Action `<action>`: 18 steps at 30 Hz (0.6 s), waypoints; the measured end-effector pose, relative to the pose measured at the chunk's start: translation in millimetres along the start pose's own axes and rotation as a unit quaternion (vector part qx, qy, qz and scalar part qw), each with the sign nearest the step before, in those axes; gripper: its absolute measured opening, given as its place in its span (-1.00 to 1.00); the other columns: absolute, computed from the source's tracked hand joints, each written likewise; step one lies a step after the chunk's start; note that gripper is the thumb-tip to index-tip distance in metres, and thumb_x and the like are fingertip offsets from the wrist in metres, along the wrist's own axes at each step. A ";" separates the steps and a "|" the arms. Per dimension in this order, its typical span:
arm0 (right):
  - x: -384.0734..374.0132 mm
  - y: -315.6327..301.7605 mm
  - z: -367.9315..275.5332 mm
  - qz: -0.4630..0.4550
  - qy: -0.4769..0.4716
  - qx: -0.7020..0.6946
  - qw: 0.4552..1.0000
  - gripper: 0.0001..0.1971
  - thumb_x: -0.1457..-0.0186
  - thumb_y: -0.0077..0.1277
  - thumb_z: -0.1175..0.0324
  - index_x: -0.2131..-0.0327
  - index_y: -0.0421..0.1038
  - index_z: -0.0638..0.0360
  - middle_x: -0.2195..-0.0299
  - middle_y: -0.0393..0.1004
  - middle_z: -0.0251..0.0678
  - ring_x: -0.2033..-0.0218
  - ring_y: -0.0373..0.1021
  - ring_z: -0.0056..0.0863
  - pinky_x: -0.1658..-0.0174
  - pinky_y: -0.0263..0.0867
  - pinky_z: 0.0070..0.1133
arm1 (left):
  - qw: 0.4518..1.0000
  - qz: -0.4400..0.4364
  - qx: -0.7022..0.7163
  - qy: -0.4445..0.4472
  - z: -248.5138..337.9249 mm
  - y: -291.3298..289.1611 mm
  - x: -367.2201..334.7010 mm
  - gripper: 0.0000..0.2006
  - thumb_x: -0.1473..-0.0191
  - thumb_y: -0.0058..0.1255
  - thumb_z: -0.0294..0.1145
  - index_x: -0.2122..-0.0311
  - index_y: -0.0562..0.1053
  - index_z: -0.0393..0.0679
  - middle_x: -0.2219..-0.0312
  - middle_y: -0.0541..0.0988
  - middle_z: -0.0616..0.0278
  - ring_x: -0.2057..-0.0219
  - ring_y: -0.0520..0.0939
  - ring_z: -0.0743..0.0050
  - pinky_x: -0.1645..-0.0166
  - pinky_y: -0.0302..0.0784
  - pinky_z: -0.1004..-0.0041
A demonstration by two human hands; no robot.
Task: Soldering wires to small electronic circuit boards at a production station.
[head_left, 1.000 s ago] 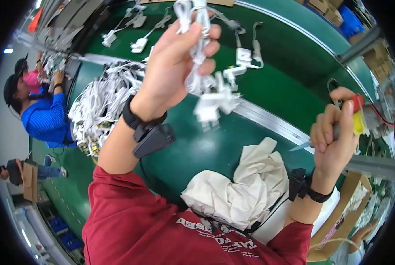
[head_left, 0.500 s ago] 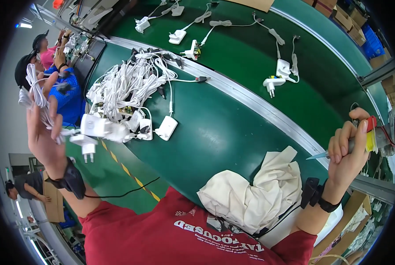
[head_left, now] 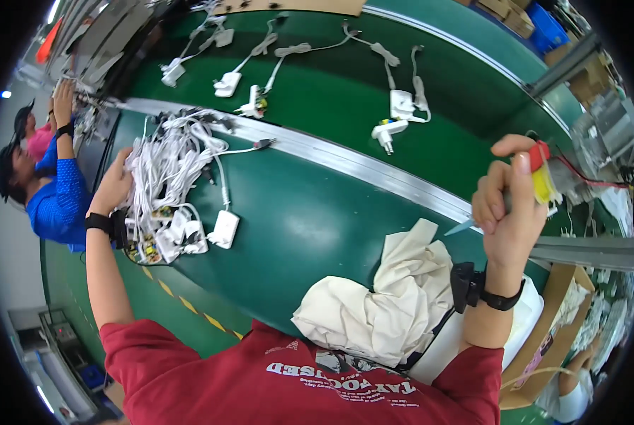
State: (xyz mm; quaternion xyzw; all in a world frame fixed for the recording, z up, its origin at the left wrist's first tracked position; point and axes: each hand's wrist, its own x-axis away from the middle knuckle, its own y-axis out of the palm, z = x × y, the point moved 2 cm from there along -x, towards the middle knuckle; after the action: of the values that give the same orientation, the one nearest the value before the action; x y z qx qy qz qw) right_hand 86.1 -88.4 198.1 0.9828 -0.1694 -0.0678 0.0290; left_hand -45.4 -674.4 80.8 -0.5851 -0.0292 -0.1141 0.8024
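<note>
At the left edge of a tangled pile of white cables [head_left: 189,152], my left hand [head_left: 113,185] has its fingers bent round white cable, partly hidden there. Black connectors and white power adapters [head_left: 223,229] belong to the pile; some adapters lie with their circuit boards bare. My right hand [head_left: 508,191], raised at the right over the table's far edge, is closed round a slim tool with a pale blue pointed tip [head_left: 461,227] that points left. A red and yellow part [head_left: 541,173] with a red wire shows right beside its thumb; whether it joins the tool I cannot tell.
Several white adapters with bundled cables, one of them [head_left: 402,106], lie on the green belt beyond a metal rail [head_left: 331,156]. Crumpled cream cloth [head_left: 380,297] rests on the near table edge. A cardboard box [head_left: 551,333] stands at right; co-workers, one in a blue top [head_left: 58,205], work at left.
My left hand has come down from the raised position, where it held a bundled white cable and adapters, to the pile. My right hand keeps its tool. The whole view has shifted.
</note>
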 end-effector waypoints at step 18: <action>-11.4 6.1 9.6 -0.035 -0.011 0.014 0.999 -0.75 -0.22 -0.26 0.23 0.26 0.22 0.25 0.81 0.02 -0.53 0.85 -0.08 -0.81 0.78 -0.15 -0.77 | 0.946 0.099 -0.016 0.308 440.7 123.8 -67.6 -0.70 0.07 0.02 -0.25 0.38 0.35 -0.32 0.40 0.49 -0.11 0.31 0.53 0.05 0.36 0.48 0.22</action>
State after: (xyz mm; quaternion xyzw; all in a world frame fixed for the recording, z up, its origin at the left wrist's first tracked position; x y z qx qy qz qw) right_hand 72.1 -90.7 190.5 0.9876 -0.1362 -0.0771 0.0111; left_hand -46.1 -211.8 91.5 -0.5339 0.2796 -0.2094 0.7700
